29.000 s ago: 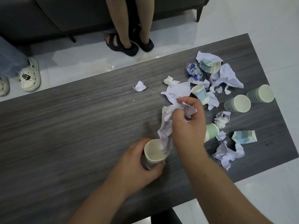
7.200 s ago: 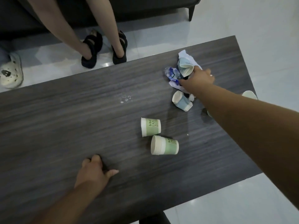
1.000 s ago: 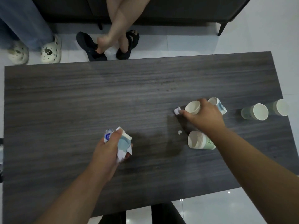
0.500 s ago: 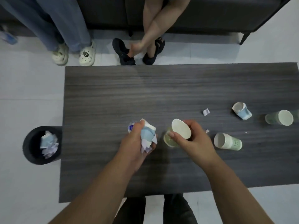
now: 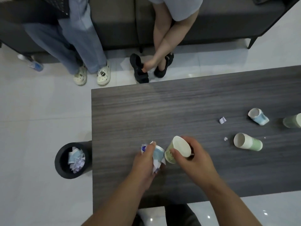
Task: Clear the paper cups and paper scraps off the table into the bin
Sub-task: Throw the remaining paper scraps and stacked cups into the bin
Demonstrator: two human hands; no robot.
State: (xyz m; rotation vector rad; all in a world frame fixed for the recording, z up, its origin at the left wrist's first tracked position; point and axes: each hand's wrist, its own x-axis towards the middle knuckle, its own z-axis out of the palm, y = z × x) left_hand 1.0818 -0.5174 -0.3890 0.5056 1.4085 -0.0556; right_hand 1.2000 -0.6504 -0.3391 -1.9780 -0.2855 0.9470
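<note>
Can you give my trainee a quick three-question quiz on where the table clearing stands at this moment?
1. True or false: the bin beside the table's left end already holds paper.
2. What does the right hand grip?
A. a green paper cup
B. a water bottle
C. nothing
3. Fill in: the left hand grips a crushed blue cup bundled with ____ scraps.

Key
1. True; scraps and a blue cup lie inside.
2. A; the green paper cup, tilted, mouth upward.
3. Paper. Left on the table: a lying green cup, a lying blue cup, another green cup at the right edge, and a small scrap.
</note>
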